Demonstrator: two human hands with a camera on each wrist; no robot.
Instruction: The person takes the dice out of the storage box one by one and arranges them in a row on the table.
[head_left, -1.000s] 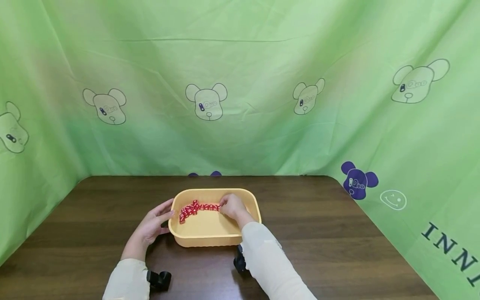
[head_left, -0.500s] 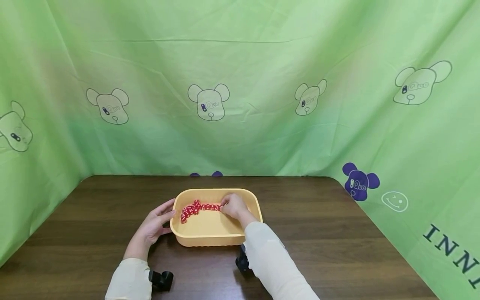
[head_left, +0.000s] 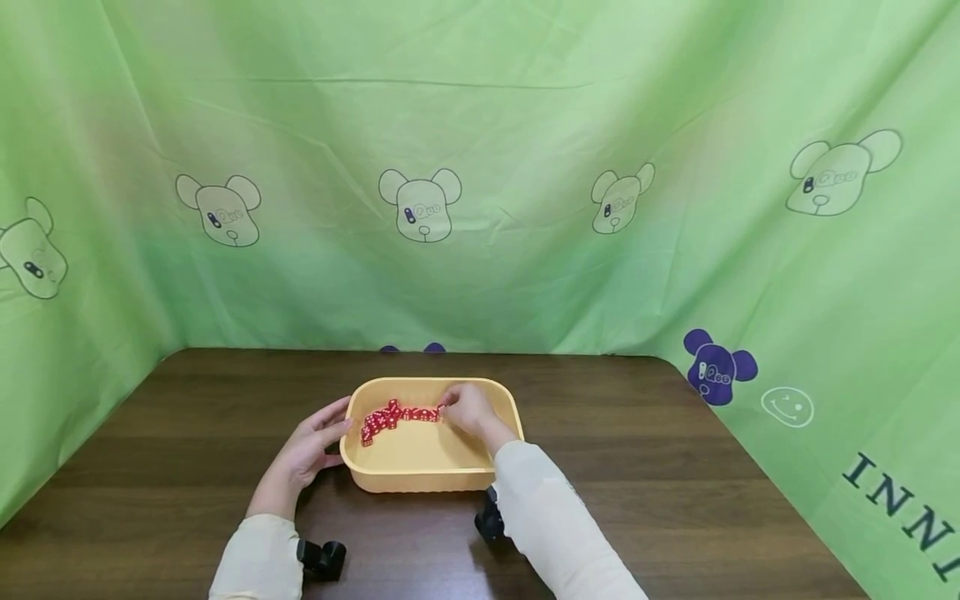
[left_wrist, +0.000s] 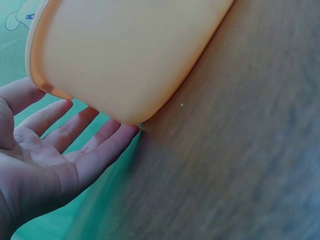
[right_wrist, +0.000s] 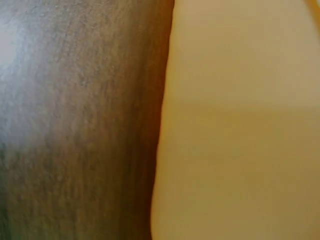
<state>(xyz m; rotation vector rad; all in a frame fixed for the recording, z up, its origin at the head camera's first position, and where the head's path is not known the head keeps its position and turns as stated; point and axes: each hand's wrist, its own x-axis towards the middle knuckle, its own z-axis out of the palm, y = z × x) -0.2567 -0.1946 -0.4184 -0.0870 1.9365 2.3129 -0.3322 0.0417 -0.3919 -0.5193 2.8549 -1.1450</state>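
A yellow plastic tub stands on the table, with several red dice with white pips inside it. Some dice form a loose cluster at the left; others run in a row toward the right. My right hand reaches into the tub and pinches a red die at the right end of that row, mostly covered by the fingers. At the tub's left end, my left hand rests its fingertips against the outer wall. In the left wrist view, the fingers of that hand are extended along the tub's end.
The brown wooden table extends around the tub. A green printed curtain hangs behind it and along both sides. The right wrist view holds only the tub's outer wall and tabletop.
My right hand has lifted slightly at the right end of the row, and a bit of red die now shows by its fingertips. The left hand stays against the tub.
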